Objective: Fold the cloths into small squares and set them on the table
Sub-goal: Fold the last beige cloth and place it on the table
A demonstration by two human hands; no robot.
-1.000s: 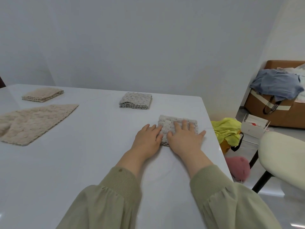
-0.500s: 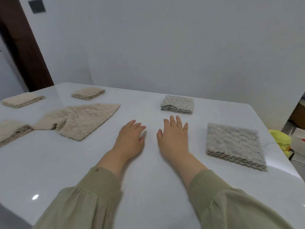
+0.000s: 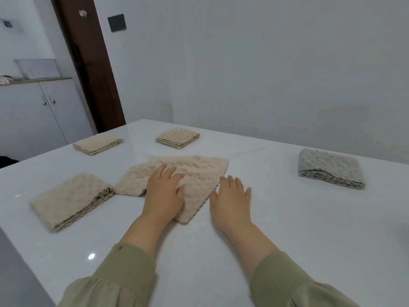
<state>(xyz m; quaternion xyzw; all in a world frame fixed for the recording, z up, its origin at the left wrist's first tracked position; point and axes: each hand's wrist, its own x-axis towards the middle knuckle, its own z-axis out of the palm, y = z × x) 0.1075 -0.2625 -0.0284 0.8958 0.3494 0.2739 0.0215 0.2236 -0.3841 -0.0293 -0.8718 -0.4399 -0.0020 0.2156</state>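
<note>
Cloth (image 3: 199,173) first: the beige one lies open and a bit crooked in the middle of the table (image 3: 221,251). It looks like the next one to fold. To do it well, I think it should be pulled flat and straight. Then one edge goes right on top of the other, corners matched, and the fold gets pressed down before the next fold makes a small square.

The left fingers (image 3: 162,170) are straight and spread out, lying flat on top of the cloth. They pinch nothing. The left hand (image 3: 163,193) rests palm down on the near part of the cloth. The right fingers (image 3: 231,180) are straight too, flat on the bare table. The right hand (image 3: 230,200) is just beside the cloth's right edge and holds nothing. I cannot tell if a fingertip touches that edge.

Around the hands lie cloths that are already small squares. The near beige square (image 3: 70,200) is on the left, just beside the open one. The far left square (image 3: 98,144) and the far middle square (image 3: 178,138) sit farther back. The grey square (image 3: 329,169) is well apart on the right. Green sleeves (image 3: 124,273) cover both arms.
</note>
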